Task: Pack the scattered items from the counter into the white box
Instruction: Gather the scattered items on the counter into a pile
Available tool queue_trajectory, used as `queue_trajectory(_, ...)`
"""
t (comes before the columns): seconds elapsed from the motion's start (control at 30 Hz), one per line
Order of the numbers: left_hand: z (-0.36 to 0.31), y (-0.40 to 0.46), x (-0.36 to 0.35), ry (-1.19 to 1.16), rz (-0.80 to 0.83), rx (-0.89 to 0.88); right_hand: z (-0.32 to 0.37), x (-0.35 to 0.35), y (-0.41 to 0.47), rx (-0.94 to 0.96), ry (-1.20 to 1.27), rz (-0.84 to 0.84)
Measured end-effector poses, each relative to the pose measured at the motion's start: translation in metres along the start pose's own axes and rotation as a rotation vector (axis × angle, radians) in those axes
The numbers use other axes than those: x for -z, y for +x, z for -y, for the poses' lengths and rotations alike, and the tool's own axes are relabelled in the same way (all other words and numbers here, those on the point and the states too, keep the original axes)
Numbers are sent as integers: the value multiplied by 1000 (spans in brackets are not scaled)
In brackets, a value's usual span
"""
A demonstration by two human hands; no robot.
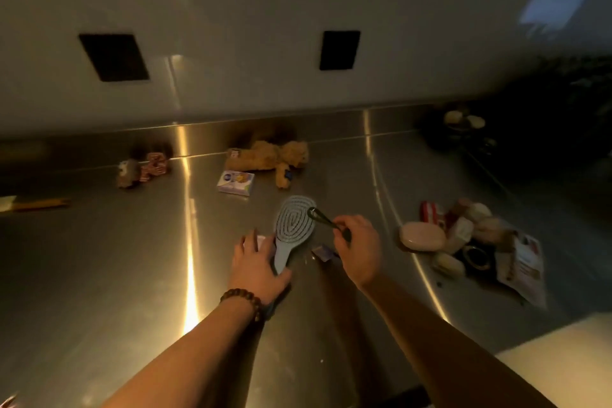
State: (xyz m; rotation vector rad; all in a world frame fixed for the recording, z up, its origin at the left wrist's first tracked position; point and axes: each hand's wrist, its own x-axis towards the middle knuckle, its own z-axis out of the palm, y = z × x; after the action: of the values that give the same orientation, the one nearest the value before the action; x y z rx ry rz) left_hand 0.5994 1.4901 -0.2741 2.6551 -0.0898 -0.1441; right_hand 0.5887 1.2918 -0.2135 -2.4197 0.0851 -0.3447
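Observation:
A grey oval hairbrush [293,221] lies bristles-up on the steel counter [99,258]. My left hand [256,263] rests on its handle end, fingers around it, with a small white item half hidden under the fingertips. My right hand [359,247] pinches a thin dark wire tool [323,217] with a loop end, held just above the brush head. A small purple packet [322,252] lies below my right hand. The white box [559,358] shows only as a pale corner at the lower right.
A tan plush toy [268,157] and a small white-and-blue carton [235,182] lie farther back. Patterned blocks [145,166] sit at the back left, a yellow pencil-like stick [39,204] at the far left. A heap of soaps, jars and packets [463,238] lies to the right.

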Motion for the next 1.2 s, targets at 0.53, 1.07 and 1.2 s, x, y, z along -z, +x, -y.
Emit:
queue_trajectory(0.53, -173, 66, -81, 11, 118, -178, -90, 146, 11, -130, -6, -223)
queue_trajectory(1.07, -208, 77, -104, 96, 74, -193, -200, 202, 27, -544, 284, -341)
queue_trajectory(1.2, -208, 75, -103, 116, 96, -181, -216, 185, 19, -609, 289, -261)
